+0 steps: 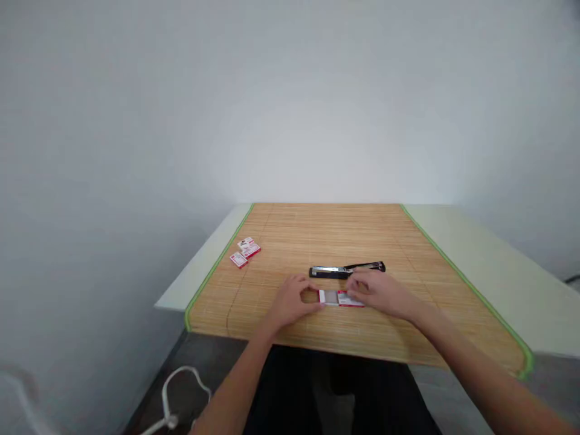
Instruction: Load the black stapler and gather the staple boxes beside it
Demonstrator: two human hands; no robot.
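Note:
A small red-and-white staple box (351,300) lies on the bamboo mat, slid open, with a greyish inner tray (331,296) showing at its left. My left hand (294,299) grips the tray's left end between thumb and forefinger. Over the box's right part, my right hand (374,290) has its fingers pinched together; what is between them, if anything, is hidden. Just behind both hands lies a black and silver stapler (328,272), its top arm swung open to the right. The right fingertips are close to its hinge.
Several small red-and-white boxes (244,251) lie together at the mat's left. The bamboo mat (326,229), edged in green, covers the middle of a white table (493,260). A white wall (326,121) stands behind. A white cable (170,399) hangs at lower left.

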